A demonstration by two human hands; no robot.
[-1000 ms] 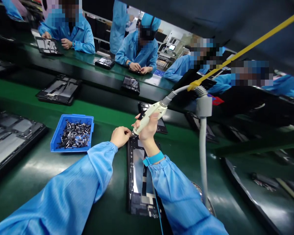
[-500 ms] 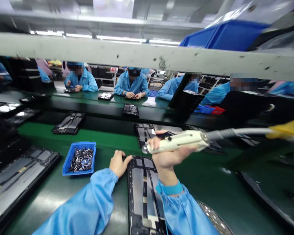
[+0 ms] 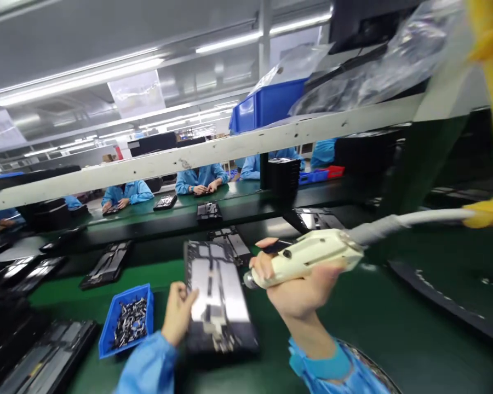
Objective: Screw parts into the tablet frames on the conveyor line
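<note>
My right hand point(image 3: 299, 293) is closed around a cream electric screwdriver point(image 3: 308, 256), held level with its tip pointing left above the belt. A grey cable point(image 3: 414, 219) runs from it to the right. My left hand point(image 3: 177, 314) grips the left edge of a black panel frame with a silvery inside point(image 3: 216, 293), which is tilted up off the green belt. A blue tray of small metal parts point(image 3: 127, 323) sits just left of my left hand.
More black frames point(image 3: 107, 265) lie on the green belt point(image 3: 353, 317) and at the far left point(image 3: 45, 355). A white shelf rail point(image 3: 230, 150) crosses overhead, carrying a blue bin point(image 3: 267, 106). Several people in blue coats work across the line point(image 3: 199, 179).
The view has swung upward. My left hand moved from the frame's top corner to its left edge and lifted the frame. The screwdriver stayed level in my right hand.
</note>
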